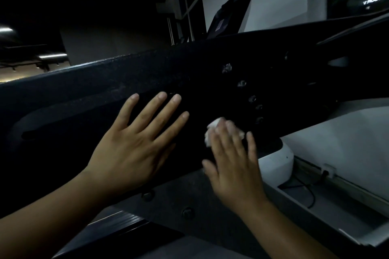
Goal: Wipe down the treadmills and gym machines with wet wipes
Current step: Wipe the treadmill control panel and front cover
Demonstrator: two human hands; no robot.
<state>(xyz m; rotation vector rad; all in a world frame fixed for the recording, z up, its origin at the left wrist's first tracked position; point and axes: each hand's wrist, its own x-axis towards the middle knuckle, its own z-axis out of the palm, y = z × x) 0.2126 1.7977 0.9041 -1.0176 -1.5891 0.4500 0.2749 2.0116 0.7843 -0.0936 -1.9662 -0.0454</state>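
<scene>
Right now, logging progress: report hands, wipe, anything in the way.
Left hand flat on panel. Right hand pressing wipe to panel. Bolts just past wipe, nothing blocking.

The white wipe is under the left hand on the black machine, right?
Not quite. The head view shows the white wipe under the right hand on the black machine; the left hand lies flat beside it, empty.

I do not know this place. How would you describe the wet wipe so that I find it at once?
A wide black machine panel runs slantwise across the view. The wet wipe lies on it under the fingers of the right hand, beside the low end of a row of bolts. It is the only crumpled white thing on that dark surface.
</scene>
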